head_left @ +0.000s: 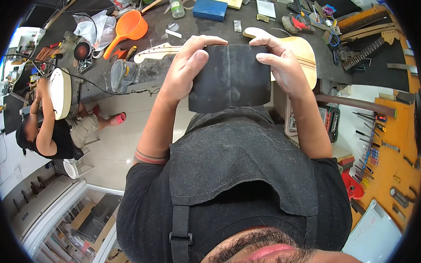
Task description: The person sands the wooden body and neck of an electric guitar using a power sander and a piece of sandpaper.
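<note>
A black sheet that looks like sandpaper (231, 80) is stretched between my hands in front of my apron, with a pale crease running down its middle. My left hand (189, 67) grips its upper left part, the thumb lying against the near face. Its upper right corner is pinched between the thumb and fingers of my right hand (284, 66). Behind my right hand, a pale wooden guitar body (306, 54) lies on the workbench, partly hidden. A light guitar headstock (147, 55) rests left of my left hand, the part beyond it hidden by that hand.
The dark workbench (193, 30) carries an orange dipper (131, 26), a blue box (210, 9), a clear bottle (177, 6) and a loose cable. At the left, another person (48, 132) sits holding a pale guitar body (61, 93). Tools hang on the right wall panel (391, 134).
</note>
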{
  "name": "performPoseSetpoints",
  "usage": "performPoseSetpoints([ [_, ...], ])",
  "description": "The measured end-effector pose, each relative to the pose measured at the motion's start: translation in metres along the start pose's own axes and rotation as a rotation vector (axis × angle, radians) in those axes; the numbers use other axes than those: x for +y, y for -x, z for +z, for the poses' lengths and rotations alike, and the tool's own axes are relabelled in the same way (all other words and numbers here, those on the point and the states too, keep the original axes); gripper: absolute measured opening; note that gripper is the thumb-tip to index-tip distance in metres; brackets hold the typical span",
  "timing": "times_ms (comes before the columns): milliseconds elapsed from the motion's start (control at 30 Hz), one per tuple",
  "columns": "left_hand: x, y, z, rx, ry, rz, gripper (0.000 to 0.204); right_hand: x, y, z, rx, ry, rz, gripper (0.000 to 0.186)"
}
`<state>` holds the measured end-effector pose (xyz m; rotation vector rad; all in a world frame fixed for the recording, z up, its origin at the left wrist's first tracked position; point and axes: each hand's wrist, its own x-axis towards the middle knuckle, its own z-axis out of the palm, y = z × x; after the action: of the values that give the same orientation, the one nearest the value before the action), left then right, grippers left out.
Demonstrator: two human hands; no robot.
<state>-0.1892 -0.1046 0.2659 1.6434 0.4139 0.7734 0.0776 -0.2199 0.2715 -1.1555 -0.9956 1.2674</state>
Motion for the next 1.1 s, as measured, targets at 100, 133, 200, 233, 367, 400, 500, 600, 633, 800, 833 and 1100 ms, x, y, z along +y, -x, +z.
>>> performPoseSetpoints([
  [100,-0.004,-0.006,-0.002,-0.037,-0.194,-0.017,0.034,-0.005,0.005,0.000,-0.025,-0.012,-0.069,0.033],
  [133,-0.007,-0.007,-0.002,-0.053,-0.313,0.057,0.031,-0.007,0.006,0.001,-0.065,-0.092,-0.075,0.033],
  [200,-0.013,-0.008,-0.001,-0.024,-0.075,-0.029,0.032,-0.001,0.003,-0.004,-0.079,-0.128,-0.071,0.034],
  [233,-0.018,-0.013,-0.006,-0.110,0.021,-0.012,0.030,0.001,0.002,-0.006,-0.095,-0.162,-0.062,0.036],
  [367,-0.014,-0.023,-0.005,-0.244,0.305,-0.114,0.026,0.009,-0.002,0.007,-0.091,-0.209,-0.043,0.038],
  [400,-0.012,-0.023,-0.002,-0.258,0.416,-0.215,0.025,0.011,-0.004,0.014,-0.079,-0.094,-0.058,0.038],
  [500,-0.015,-0.025,0.000,-0.316,0.374,-0.256,0.024,0.012,-0.005,0.026,-0.014,0.288,-0.186,0.037],
  [600,-0.016,-0.022,0.000,-0.300,0.377,-0.272,0.025,0.005,-0.006,0.029,0.051,0.631,-0.340,0.034],
  [633,-0.017,-0.022,0.000,-0.301,0.379,-0.274,0.025,0.005,-0.008,0.026,0.016,0.606,-0.394,0.032],
  [800,-0.010,-0.021,-0.001,-0.235,0.462,-0.259,0.025,-0.011,-0.004,0.021,-0.136,0.657,-0.500,0.030],
  [833,-0.011,-0.021,-0.002,-0.234,0.464,-0.261,0.025,-0.012,-0.004,0.020,-0.151,0.566,-0.482,0.031],
  [1100,-0.016,-0.024,-0.003,-0.248,0.450,-0.268,0.017,-0.009,-0.011,0.024,-0.103,0.699,-0.426,0.022],
])
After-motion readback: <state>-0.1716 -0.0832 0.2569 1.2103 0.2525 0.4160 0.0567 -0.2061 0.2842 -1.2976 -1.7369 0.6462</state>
